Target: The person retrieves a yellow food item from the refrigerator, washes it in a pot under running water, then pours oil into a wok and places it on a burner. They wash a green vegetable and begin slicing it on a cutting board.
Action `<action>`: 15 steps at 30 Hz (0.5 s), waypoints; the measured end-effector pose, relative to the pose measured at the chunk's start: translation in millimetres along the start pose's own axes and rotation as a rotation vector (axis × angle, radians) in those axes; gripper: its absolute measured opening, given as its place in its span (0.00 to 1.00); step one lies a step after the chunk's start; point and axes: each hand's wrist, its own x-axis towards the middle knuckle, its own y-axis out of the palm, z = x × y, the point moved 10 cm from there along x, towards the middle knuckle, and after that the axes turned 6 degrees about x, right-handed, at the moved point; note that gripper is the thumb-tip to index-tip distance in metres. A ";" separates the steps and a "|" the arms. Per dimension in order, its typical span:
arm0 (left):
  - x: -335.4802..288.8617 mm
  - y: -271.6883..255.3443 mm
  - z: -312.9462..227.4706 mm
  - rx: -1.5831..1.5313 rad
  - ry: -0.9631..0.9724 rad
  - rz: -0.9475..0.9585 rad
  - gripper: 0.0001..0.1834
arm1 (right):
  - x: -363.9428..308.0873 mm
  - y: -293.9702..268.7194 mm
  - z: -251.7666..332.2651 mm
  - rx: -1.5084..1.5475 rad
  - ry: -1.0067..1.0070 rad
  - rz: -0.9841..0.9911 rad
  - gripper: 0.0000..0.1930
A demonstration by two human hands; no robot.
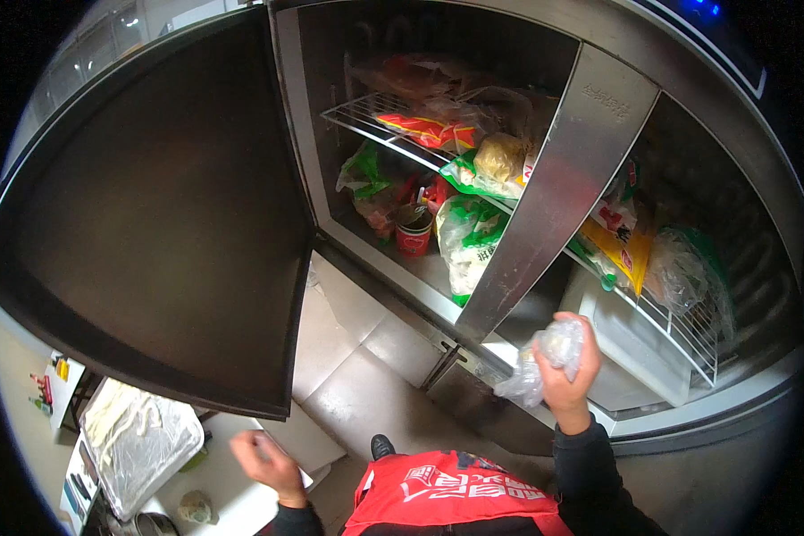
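My right hand (569, 375) is closed round a crumpled clear plastic bag (529, 380) with something pale bunched in it; I cannot make out the contents. It is in front of the fridge's right opening, near a white plastic bin (639, 344) on the bottom. My left hand (268, 466) hangs at the lower left with loosely bent fingers and nothing visible in it, near the edge of a white worktop (241, 505). The steel upright fridge (558, 188) has two open compartments with wire shelves.
The dark fridge door (152, 205) stands wide open on the left. Bagged food, a green and white bag (469, 237), a red paper cup (414, 234) and a yellow packet (625, 250) fill the compartments. A plastic-covered tray (143, 438) with pale strips lies at the lower left.
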 end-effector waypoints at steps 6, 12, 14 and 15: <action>-39.0 167.8 -134.0 -1.168 -0.264 1.119 0.34 | 7.6 129.1 46.1 0.215 -0.047 0.317 0.24; 114.7 206.3 -250.0 -0.900 0.462 0.481 0.18 | 11.6 117.6 19.2 0.236 0.153 0.193 0.23; 137.7 243.6 -308.1 -0.958 0.620 0.503 0.19 | 1.8 93.5 -1.1 0.232 0.282 0.113 0.21; 146.1 263.1 -338.2 -0.949 0.709 0.500 0.21 | -7.2 84.2 -12.4 0.263 0.370 0.091 0.21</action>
